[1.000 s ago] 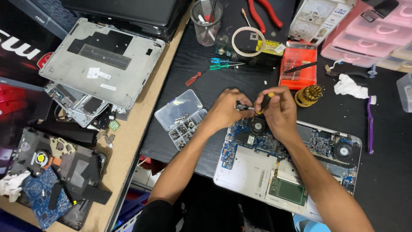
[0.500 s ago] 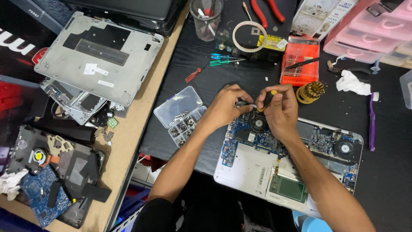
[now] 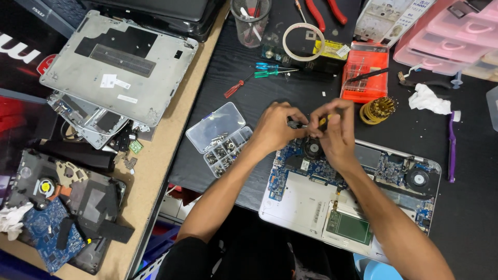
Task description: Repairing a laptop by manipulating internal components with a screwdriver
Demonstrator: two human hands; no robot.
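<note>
Screwdriver (image 3: 296, 124) at frame centre, above opened laptop (image 3: 311, 202). Left hand (image 3: 275, 128) pinches its tip end, right hand (image 3: 334, 129) fingers curl round handle. Clear screw box (image 3: 220, 137) left of hands.

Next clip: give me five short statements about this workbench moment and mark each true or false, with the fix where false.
1. Both hands, left hand and right hand, meet above the opened laptop. True.
2. The clear screw box has its lid shut. False: the lid lies open, screws showing in the compartments.
3. A purple toothbrush lies right of the laptop. True.
4. The red-handled pliers lie on the laptop's board. False: they lie at the top edge of the desk, beyond the tape roll.
5. The laptop's bottom cover is fitted. False: board and fans are exposed.
</note>
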